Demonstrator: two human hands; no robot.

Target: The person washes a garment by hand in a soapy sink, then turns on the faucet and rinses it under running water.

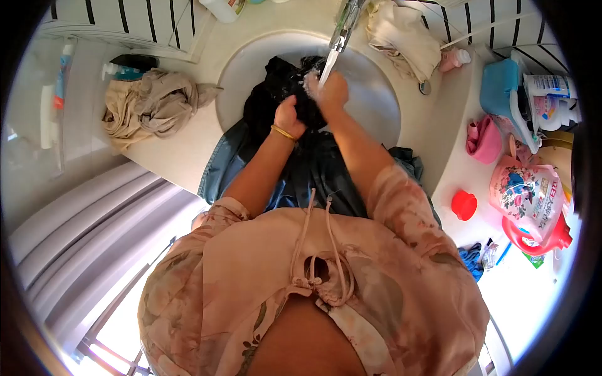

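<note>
A round basin [376, 103] sits in a cream counter [170, 158]; left hand [290, 118] and right hand [333, 94] clench black cloth [260, 103] by the running tap [343, 30]. Pouch [530, 194] lettering: illegible.

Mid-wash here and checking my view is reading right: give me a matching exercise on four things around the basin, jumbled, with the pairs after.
Things:
1. black cloth
2. tap
3. bracelet
4. red cap

Place or state:
A. around the wrist of the left hand
B. off to the right of the basin
C. in the basin
D. running water

Pairs: 1-C, 2-D, 3-A, 4-B
</note>
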